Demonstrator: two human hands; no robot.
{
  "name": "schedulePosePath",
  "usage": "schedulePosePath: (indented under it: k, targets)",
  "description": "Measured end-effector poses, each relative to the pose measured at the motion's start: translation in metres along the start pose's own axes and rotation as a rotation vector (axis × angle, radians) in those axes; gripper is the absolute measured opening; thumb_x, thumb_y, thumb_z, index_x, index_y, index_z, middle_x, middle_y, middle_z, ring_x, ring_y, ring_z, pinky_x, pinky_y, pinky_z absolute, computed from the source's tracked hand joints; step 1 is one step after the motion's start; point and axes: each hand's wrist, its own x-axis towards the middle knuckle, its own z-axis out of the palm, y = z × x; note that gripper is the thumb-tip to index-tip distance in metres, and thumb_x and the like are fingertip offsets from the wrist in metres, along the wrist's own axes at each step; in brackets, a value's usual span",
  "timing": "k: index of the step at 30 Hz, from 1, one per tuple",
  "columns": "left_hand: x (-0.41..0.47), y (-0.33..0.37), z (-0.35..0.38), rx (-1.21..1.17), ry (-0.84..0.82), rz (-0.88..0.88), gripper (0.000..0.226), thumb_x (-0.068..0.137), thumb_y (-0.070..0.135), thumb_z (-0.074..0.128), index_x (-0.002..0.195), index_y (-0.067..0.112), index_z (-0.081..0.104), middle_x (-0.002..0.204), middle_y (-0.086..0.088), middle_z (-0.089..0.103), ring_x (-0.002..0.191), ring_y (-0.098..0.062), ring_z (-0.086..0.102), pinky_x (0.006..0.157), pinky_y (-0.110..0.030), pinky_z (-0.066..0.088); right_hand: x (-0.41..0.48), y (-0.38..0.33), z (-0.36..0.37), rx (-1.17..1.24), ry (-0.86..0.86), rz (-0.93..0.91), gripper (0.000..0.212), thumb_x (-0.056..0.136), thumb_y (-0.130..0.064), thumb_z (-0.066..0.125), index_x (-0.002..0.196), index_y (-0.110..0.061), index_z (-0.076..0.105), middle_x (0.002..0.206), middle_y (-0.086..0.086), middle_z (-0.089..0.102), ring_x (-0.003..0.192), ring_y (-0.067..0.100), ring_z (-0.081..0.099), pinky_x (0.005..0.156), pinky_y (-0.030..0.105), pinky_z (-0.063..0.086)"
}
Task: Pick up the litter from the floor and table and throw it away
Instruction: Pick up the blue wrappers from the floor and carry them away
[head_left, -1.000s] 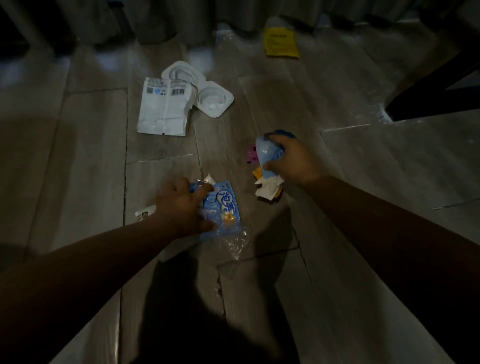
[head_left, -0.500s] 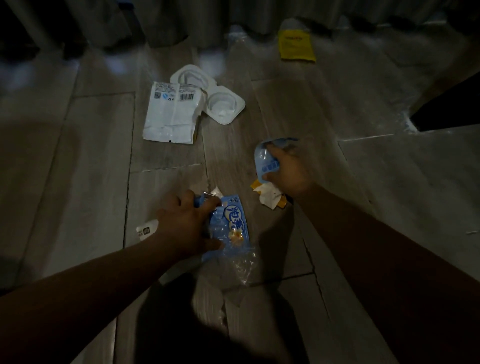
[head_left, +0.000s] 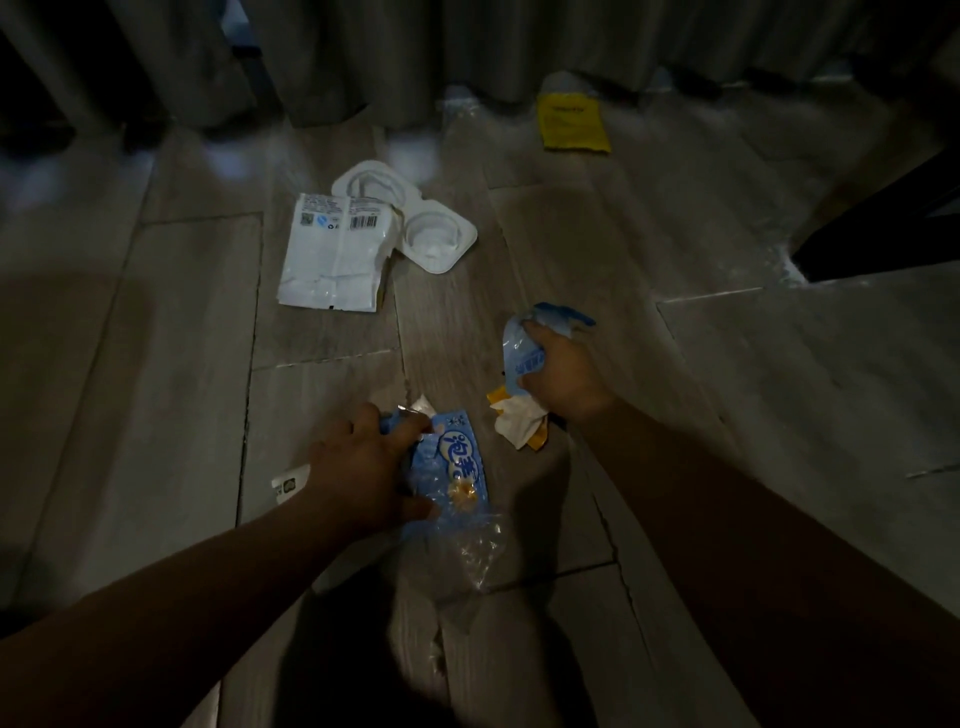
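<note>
In dim light, my left hand (head_left: 358, 467) grips the edge of a blue snack wrapper (head_left: 460, 467) that lies on the wooden floor (head_left: 597, 234), its clear end trailing toward me. My right hand (head_left: 561, 374) is closed around a crumpled light-blue wrapper (head_left: 519, 343), with white and orange scraps (head_left: 519, 423) bunched below the fist. Farther off lie a white flat pouch (head_left: 335, 260) and a white plastic tray (head_left: 434, 239) with two round cups. A yellow packet (head_left: 571, 124) rests near the curtain.
Grey curtains (head_left: 467, 47) hang along the far edge of the floor. A dark piece of furniture (head_left: 883, 228) stands at the right. A small white label (head_left: 288, 486) shows beside my left wrist. My shadow covers the floor nearest me.
The view has shifted down a little, so the litter sits lower in frame. Both hands keep their hold; a pink scrap beside my right hand is gone from sight.
</note>
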Motion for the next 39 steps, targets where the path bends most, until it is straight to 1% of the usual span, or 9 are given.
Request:
schedulePosePath:
  k: [3, 7, 10, 13, 17, 25, 30, 33, 39]
  targets:
    - [-0.001, 0.005, -0.001, -0.168, -0.022, -0.003, 0.097, 0.063, 0.057, 0.077, 0.142, 0.037, 0.024, 0.132, -0.005, 0.040, 0.111, -0.020, 0.049, 0.085, -0.028, 0.044, -0.007, 0.000, 0.001, 0.014, -0.098, 0.002, 0.061, 0.097, 0.003, 0.045, 0.147, 0.006, 0.011, 0.153, 0.020, 0.026, 0.141, 0.028, 0.028, 0.110, 0.019, 0.016]
    - [-0.008, 0.011, -0.003, -0.270, 0.027, 0.028, 0.088, 0.069, 0.044, 0.078, 0.142, 0.028, 0.031, 0.126, -0.002, 0.051, 0.096, -0.010, 0.046, 0.075, -0.019, 0.035, -0.023, 0.007, -0.001, -0.029, -0.025, 0.031, 0.067, 0.084, -0.003, 0.063, 0.145, -0.012, 0.036, 0.140, 0.014, 0.048, 0.128, 0.028, 0.047, 0.105, 0.030, 0.036]
    - [-0.014, 0.015, -0.004, -0.350, 0.035, 0.004, 0.078, 0.074, 0.041, 0.075, 0.139, 0.023, 0.036, 0.119, -0.003, 0.054, 0.096, -0.013, 0.052, 0.076, -0.019, 0.041, -0.038, 0.010, -0.002, 0.048, -0.028, 0.002, 0.073, 0.082, 0.005, 0.066, 0.146, -0.003, 0.030, 0.146, 0.019, 0.039, 0.134, 0.030, 0.039, 0.105, 0.017, 0.026]
    - [-0.019, 0.015, -0.010, -0.490, 0.062, -0.008, 0.056, 0.076, 0.030, 0.076, 0.124, 0.017, 0.050, 0.096, 0.005, 0.055, 0.087, -0.013, 0.057, 0.061, -0.009, 0.038, -0.051, 0.008, -0.010, 0.084, -0.011, -0.001, 0.072, 0.084, 0.006, 0.064, 0.146, -0.005, 0.029, 0.146, 0.019, 0.039, 0.133, 0.028, 0.040, 0.099, 0.012, 0.026]
    - [-0.032, 0.012, -0.026, -0.544, 0.112, -0.023, 0.042, 0.075, 0.029, 0.077, 0.109, 0.013, 0.059, 0.097, -0.003, 0.063, 0.087, -0.018, 0.060, 0.069, -0.025, 0.046, -0.070, -0.006, -0.025, 0.095, -0.007, 0.016, 0.069, 0.086, 0.002, 0.064, 0.146, -0.011, 0.033, 0.146, 0.016, 0.040, 0.132, 0.026, 0.042, 0.095, 0.013, 0.030]
    - [-0.072, 0.005, -0.071, -0.545, 0.198, -0.069, 0.035, 0.075, 0.021, 0.078, 0.105, 0.012, 0.062, 0.093, 0.000, 0.062, 0.080, -0.010, 0.056, 0.065, -0.017, 0.040, -0.134, -0.046, -0.049, 0.094, -0.043, -0.042, 0.065, 0.080, 0.001, 0.069, 0.139, -0.011, 0.046, 0.137, 0.014, 0.050, 0.123, 0.024, 0.051, 0.099, 0.028, 0.045]
    - [-0.099, 0.012, -0.104, -0.596, 0.257, 0.035, 0.020, 0.072, 0.017, 0.079, 0.065, 0.020, 0.061, 0.061, 0.006, 0.060, 0.057, -0.001, 0.054, 0.048, -0.012, 0.036, -0.174, -0.063, -0.073, 0.210, -0.016, -0.035, 0.061, 0.081, 0.003, 0.067, 0.131, -0.027, 0.051, 0.130, -0.002, 0.049, 0.110, 0.011, 0.055, 0.070, 0.010, 0.048]
    - [-0.107, 0.019, -0.120, -0.656, 0.294, 0.058, 0.015, 0.070, 0.013, 0.079, 0.067, 0.008, 0.065, 0.062, -0.003, 0.065, 0.056, -0.007, 0.057, 0.048, -0.011, 0.039, -0.186, -0.067, -0.090, 0.293, 0.042, 0.002, 0.058, 0.081, 0.004, 0.067, 0.126, -0.031, 0.053, 0.117, -0.009, 0.045, 0.087, 0.000, 0.052, 0.054, 0.003, 0.046]
    - [-0.102, 0.033, -0.160, -0.829, 0.300, -0.010, 0.016, 0.073, 0.014, 0.077, 0.067, 0.014, 0.063, 0.061, 0.003, 0.065, 0.054, 0.000, 0.059, 0.048, -0.008, 0.041, -0.183, -0.077, -0.125, 0.312, 0.071, 0.045, 0.056, 0.080, 0.001, 0.069, 0.123, -0.032, 0.053, 0.119, -0.007, 0.048, 0.086, 0.002, 0.054, 0.053, 0.007, 0.047]
